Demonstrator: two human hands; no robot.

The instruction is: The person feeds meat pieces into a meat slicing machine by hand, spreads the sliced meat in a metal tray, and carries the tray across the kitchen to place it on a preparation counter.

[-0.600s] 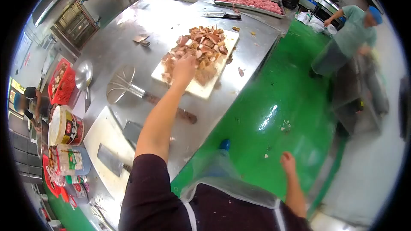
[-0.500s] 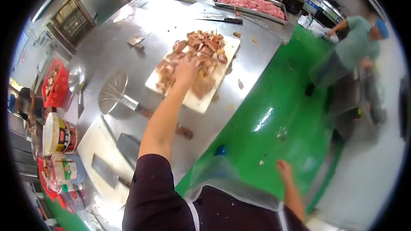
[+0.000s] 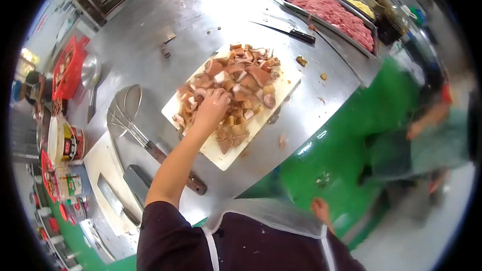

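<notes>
Brown and pale chopped meat pieces (image 3: 246,78) are heaped on a white cutting board (image 3: 223,159). My left hand (image 3: 213,108) rests in the near left part of the heap, fingers curled together around pieces; its fingertips are partly hidden. My right hand (image 3: 320,208) hangs low beside my apron, over the green floor. Its fingers look curled in, and I see nothing in it. Under my left forearm runs the dark handle (image 3: 197,184) of a wire strainer (image 3: 124,108). A black-handled knife (image 3: 301,36) lies beyond the board on the steel table (image 3: 145,45).
A tray of pink minced meat (image 3: 334,12) stands at the back right. At left are a red basket (image 3: 68,73), a ladle (image 3: 91,73), a tub (image 3: 65,141) and a second board (image 3: 103,158) with a cleaver (image 3: 109,195). Another person (image 3: 427,145), blurred, is at right.
The view has shifted, so the board and table look nearer. My left hand is still in the heap. The other person appears lower in view, with an arm stretched out.
</notes>
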